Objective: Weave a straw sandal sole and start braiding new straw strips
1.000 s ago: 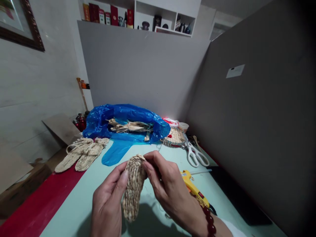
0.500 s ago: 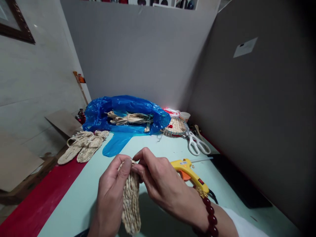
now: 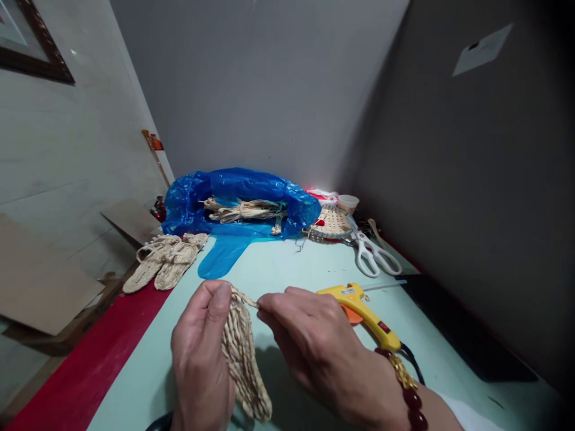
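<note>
My left hand (image 3: 202,359) is closed around a small woven straw sole (image 3: 245,362), thumb pressed on its top end. My right hand (image 3: 309,344) pinches a straw strand (image 3: 246,297) that comes off the top of that sole, fingers curled together. Both hands are held low over the pale green table top (image 3: 287,266), near its front edge. A bead bracelet (image 3: 406,392) is on my right wrist.
A yellow glue gun (image 3: 359,308) lies just right of my right hand. White scissors (image 3: 372,254) and a woven piece (image 3: 331,222) lie further back. A blue plastic bag (image 3: 238,200) holds straw bundles. Two finished straw sandals (image 3: 164,266) lie at the left edge. Grey partitions close the back and right.
The sole has tilted down and turned edge-on in my left hand. My right hand has shifted from gripping its top to pinching a strand pulled out to the right. The camera has dipped.
</note>
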Demonstrator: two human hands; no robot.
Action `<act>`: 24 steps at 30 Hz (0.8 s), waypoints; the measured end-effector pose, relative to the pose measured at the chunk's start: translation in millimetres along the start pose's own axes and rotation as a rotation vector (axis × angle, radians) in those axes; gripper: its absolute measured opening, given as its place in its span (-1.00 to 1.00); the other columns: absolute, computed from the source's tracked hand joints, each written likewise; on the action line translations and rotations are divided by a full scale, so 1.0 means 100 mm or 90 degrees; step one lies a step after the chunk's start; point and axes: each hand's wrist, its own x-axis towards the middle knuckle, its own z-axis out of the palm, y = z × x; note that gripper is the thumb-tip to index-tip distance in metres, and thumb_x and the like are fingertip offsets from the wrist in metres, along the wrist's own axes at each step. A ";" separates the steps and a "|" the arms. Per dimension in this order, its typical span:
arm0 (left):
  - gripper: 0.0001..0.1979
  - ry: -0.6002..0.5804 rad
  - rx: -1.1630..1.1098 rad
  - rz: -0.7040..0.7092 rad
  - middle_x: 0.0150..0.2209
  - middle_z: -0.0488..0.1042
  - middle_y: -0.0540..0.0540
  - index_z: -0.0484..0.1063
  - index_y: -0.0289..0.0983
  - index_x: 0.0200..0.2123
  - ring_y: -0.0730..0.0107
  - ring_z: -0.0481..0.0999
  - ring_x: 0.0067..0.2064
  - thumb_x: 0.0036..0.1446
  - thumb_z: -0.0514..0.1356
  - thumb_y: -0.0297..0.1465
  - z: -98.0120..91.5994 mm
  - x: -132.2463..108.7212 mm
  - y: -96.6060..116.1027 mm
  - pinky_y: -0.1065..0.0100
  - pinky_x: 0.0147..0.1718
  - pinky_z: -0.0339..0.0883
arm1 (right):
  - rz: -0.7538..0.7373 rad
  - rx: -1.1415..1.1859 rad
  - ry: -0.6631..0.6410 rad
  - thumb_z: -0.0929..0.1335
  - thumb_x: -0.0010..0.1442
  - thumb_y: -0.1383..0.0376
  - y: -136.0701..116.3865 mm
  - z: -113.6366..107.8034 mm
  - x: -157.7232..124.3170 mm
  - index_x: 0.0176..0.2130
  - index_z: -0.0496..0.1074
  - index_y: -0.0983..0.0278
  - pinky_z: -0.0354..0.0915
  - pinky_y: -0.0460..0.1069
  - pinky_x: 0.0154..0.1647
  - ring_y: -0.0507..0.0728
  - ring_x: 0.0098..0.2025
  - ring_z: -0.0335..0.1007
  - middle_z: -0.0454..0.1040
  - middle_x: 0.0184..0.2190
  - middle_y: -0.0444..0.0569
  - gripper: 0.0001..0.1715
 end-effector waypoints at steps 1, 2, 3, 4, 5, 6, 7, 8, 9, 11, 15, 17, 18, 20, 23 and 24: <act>-0.85 -0.002 -0.005 0.000 -0.57 0.20 0.13 0.45 -0.19 -0.42 0.53 0.15 -0.55 0.02 0.36 -0.31 0.00 0.00 0.00 0.52 -0.55 0.25 | -0.021 -0.029 0.010 0.20 0.28 0.52 0.00 0.02 -0.01 -0.23 0.36 0.35 0.04 -0.01 -0.46 0.06 -0.46 0.12 0.33 -0.46 -0.11 -0.80; -0.86 -0.006 -0.007 -0.002 -0.57 0.20 0.13 0.44 -0.19 -0.43 0.53 0.15 -0.54 0.04 0.34 -0.32 -0.01 0.00 -0.01 0.52 -0.55 0.25 | -0.040 -0.058 0.021 0.18 0.27 0.53 -0.01 0.04 -0.01 -0.25 0.36 0.36 0.02 0.00 -0.48 0.06 -0.47 0.08 0.31 -0.47 -0.10 -0.78; -0.86 -0.009 -0.006 -0.003 -0.57 0.20 0.13 0.43 -0.19 -0.45 0.53 0.14 -0.54 0.06 0.33 -0.33 -0.01 0.00 -0.01 0.53 -0.54 0.24 | -0.056 -0.084 0.031 0.17 0.27 0.55 -0.01 0.05 -0.01 -0.26 0.37 0.38 0.01 0.00 -0.48 0.07 -0.48 0.05 0.30 -0.48 -0.09 -0.76; -0.85 -0.011 -0.002 -0.002 -0.57 0.20 0.13 0.41 -0.20 -0.46 0.54 0.14 -0.54 0.07 0.33 -0.33 -0.01 0.01 -0.01 0.54 -0.54 0.23 | -0.068 -0.106 0.041 0.16 0.27 0.56 -0.01 0.05 -0.01 -0.27 0.37 0.39 0.01 0.01 -0.48 0.07 -0.48 0.04 0.30 -0.48 -0.09 -0.75; -0.84 -0.012 0.004 -0.002 -0.57 0.20 0.13 0.41 -0.20 -0.46 0.54 0.13 -0.54 0.08 0.32 -0.32 -0.02 0.01 -0.02 0.54 -0.55 0.21 | -0.075 -0.125 0.051 0.16 0.28 0.56 -0.01 0.05 -0.01 -0.27 0.38 0.40 0.01 0.01 -0.48 0.07 -0.48 0.04 0.30 -0.49 -0.08 -0.74; -0.84 -0.012 0.010 -0.001 -0.58 0.19 0.14 0.41 -0.20 -0.45 0.54 0.12 -0.54 0.08 0.32 -0.32 -0.02 0.01 -0.02 0.55 -0.55 0.19 | -0.079 -0.140 0.062 0.16 0.29 0.56 -0.01 0.05 0.00 -0.27 0.39 0.40 0.01 0.01 -0.49 0.07 -0.49 0.03 0.30 -0.49 -0.08 -0.73; -0.85 -0.013 0.019 0.002 -0.59 0.18 0.14 0.41 -0.19 -0.44 0.54 0.11 -0.54 0.09 0.32 -0.31 -0.03 0.02 -0.02 0.55 -0.57 0.16 | -0.082 -0.150 0.073 0.16 0.30 0.56 -0.01 0.04 0.00 -0.28 0.39 0.40 0.00 0.01 -0.49 0.07 -0.49 0.03 0.30 -0.50 -0.09 -0.73; -0.85 -0.015 0.031 0.009 -0.59 0.17 0.15 0.41 -0.18 -0.43 0.53 0.10 -0.55 0.09 0.31 -0.30 -0.03 0.02 -0.03 0.54 -0.58 0.14 | -0.083 -0.155 0.080 0.17 0.31 0.56 -0.01 0.03 0.00 -0.28 0.39 0.40 0.00 0.01 -0.50 0.07 -0.49 0.04 0.30 -0.50 -0.08 -0.73; -0.84 -0.017 0.045 0.018 -0.59 0.16 0.15 0.41 -0.18 -0.43 0.52 0.10 -0.54 0.10 0.31 -0.28 -0.04 0.03 -0.03 0.53 -0.59 0.12 | -0.080 -0.155 0.088 0.17 0.31 0.55 -0.01 0.02 0.01 -0.27 0.40 0.40 0.00 0.01 -0.50 0.08 -0.49 0.04 0.30 -0.50 -0.08 -0.74; -0.83 -0.019 0.076 0.031 -0.58 0.17 0.15 0.41 -0.17 -0.41 0.51 0.13 -0.53 0.11 0.30 -0.24 -0.05 0.04 -0.05 0.51 -0.57 0.12 | -0.067 -0.144 0.100 0.18 0.31 0.54 -0.02 0.01 0.01 -0.24 0.41 0.41 0.02 0.00 -0.51 0.07 -0.50 0.07 0.32 -0.50 -0.08 -0.75; -0.81 -0.017 0.105 0.046 -0.53 0.22 0.14 0.39 -0.17 -0.40 0.51 0.18 -0.49 0.12 0.29 -0.22 -0.07 0.04 -0.07 0.51 -0.51 0.15 | -0.072 -0.157 0.077 0.17 0.31 0.54 -0.09 0.00 0.01 -0.20 0.44 0.47 0.08 0.00 -0.54 0.10 -0.50 0.15 0.39 -0.49 -0.02 -0.71; -0.81 -0.016 0.107 0.040 -0.53 0.23 0.13 0.38 -0.18 -0.40 0.51 0.18 -0.49 0.13 0.28 -0.23 -0.07 0.03 -0.08 0.51 -0.52 0.15 | -0.096 -0.205 0.062 0.15 0.32 0.53 -0.13 0.00 0.00 -0.11 0.43 0.56 0.17 0.02 -0.53 0.15 -0.44 0.25 0.47 -0.41 0.08 -0.68; -0.81 -0.013 0.107 0.034 -0.53 0.23 0.13 0.38 -0.18 -0.40 0.51 0.17 -0.50 0.13 0.28 -0.22 -0.07 0.03 -0.08 0.51 -0.53 0.15 | -0.108 -0.232 0.058 0.15 0.32 0.52 -0.14 0.00 -0.01 -0.05 0.41 0.62 0.23 0.04 -0.51 0.19 -0.40 0.30 0.51 -0.35 0.14 -0.65; -0.79 -0.002 0.108 0.025 -0.54 0.24 0.13 0.38 -0.18 -0.42 0.51 0.16 -0.51 0.11 0.29 -0.22 -0.07 0.02 -0.07 0.52 -0.57 0.15 | -0.128 -0.275 0.058 0.15 0.30 0.52 -0.16 0.01 -0.02 0.03 0.36 0.69 0.31 0.07 -0.46 0.23 -0.35 0.36 0.55 -0.26 0.22 -0.61; -0.78 0.015 0.096 0.032 -0.56 0.23 0.14 0.36 -0.19 -0.45 0.53 0.15 -0.53 0.10 0.30 -0.23 -0.06 0.05 -0.06 0.54 -0.61 0.11 | -0.137 -0.281 0.063 0.17 0.27 0.53 -0.18 0.05 -0.06 0.00 0.38 0.71 0.32 0.07 -0.51 0.22 -0.41 0.37 0.57 -0.29 0.24 -0.61; -0.79 0.021 0.091 0.036 -0.57 0.22 0.14 0.36 -0.19 -0.46 0.54 0.14 -0.54 0.11 0.29 -0.24 -0.06 0.06 -0.05 0.54 -0.62 0.10 | -0.140 -0.272 0.067 0.17 0.25 0.54 -0.19 0.07 -0.07 -0.02 0.40 0.71 0.30 0.06 -0.55 0.21 -0.46 0.36 0.57 -0.34 0.22 -0.61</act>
